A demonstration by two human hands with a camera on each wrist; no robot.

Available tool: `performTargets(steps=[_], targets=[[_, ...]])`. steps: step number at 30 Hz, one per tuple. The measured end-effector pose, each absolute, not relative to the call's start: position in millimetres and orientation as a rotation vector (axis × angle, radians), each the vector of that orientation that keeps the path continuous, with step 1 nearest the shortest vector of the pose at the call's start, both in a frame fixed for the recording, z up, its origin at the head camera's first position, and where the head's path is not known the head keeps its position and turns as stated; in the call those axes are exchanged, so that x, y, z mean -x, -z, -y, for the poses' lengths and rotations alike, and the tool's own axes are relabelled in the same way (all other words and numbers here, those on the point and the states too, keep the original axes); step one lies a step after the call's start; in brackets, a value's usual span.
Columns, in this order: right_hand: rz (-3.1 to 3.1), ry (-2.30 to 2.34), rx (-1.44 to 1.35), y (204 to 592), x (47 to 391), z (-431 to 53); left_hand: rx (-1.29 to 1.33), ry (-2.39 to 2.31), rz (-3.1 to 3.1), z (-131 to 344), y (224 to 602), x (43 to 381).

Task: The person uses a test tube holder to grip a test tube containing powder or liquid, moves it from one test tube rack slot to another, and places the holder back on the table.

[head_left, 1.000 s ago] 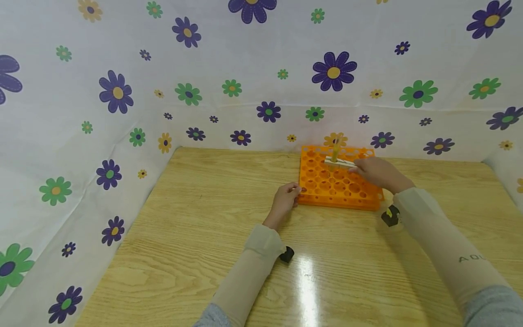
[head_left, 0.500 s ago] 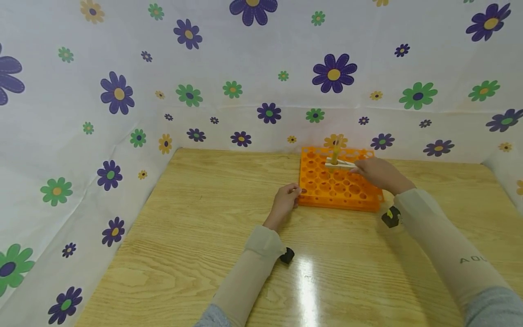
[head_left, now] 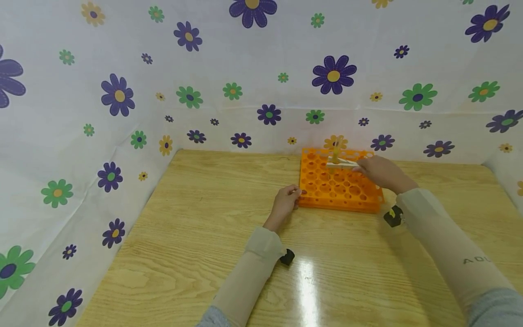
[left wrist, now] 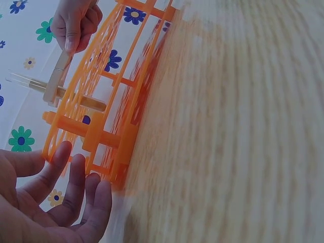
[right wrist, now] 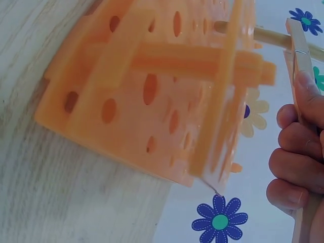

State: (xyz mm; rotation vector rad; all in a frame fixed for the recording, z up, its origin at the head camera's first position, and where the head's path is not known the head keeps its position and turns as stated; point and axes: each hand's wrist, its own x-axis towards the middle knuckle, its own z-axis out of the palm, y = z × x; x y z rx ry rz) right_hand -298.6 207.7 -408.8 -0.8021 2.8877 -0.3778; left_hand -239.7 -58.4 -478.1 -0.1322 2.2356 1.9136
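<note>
An orange test tube rack (head_left: 339, 207), with rows of round holes, stands on the table. My left hand (head_left: 283, 204) holds its near left corner; in the left wrist view, thumb and fingertips (left wrist: 64, 148) are at the end frame. My right hand (head_left: 386, 173) grips a wooden test tube holder (right wrist: 302, 53) by its handle, over the rack's back half. Clamped in the holder's tip is a glass test tube (head_left: 337, 149) with yellowish contents. Its lower part (left wrist: 92, 103) passes through the rack's top plate, and its upper end rises above the holder.
The wood-grain table (head_left: 196, 218) runs left, right and in front of the rack. Close behind the rack hangs a white flowered cloth (head_left: 245, 59), which also covers the left side. Black wrist cameras (head_left: 287, 257) sit below both wrists.
My right hand has shifted very slightly right with the holder and tube. My left hand stays at the rack's corner, and the rack stands where it was.
</note>
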Motion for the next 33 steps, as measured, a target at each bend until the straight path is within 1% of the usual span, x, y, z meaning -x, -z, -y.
performTargets(steps=[9,13,20,22,27,33], targets=[[-2.912,0.31,0.809,399.0,298.8,-209.3,0.172,-1.921,-2.223,58.1,478.3,241.0],[-2.916,0.298,0.813,395.6,298.9,-208.6,0.151,-1.923,-2.204,59.1,477.5,241.1],[-2.889,0.311,0.768,391.5,299.5,-207.6,0.125,-1.896,-2.2,59.0,445.8,223.0],[-2.881,0.307,0.742,389.6,299.5,-207.2,0.128,-1.895,-2.207,58.6,450.7,225.3],[-2.881,0.307,0.717,383.1,298.1,-206.3,0.141,-1.939,-2.19,58.5,476.7,240.1],[-2.895,0.314,0.731,376.0,296.8,-206.4,0.146,-1.937,-2.226,58.2,481.1,241.6]])
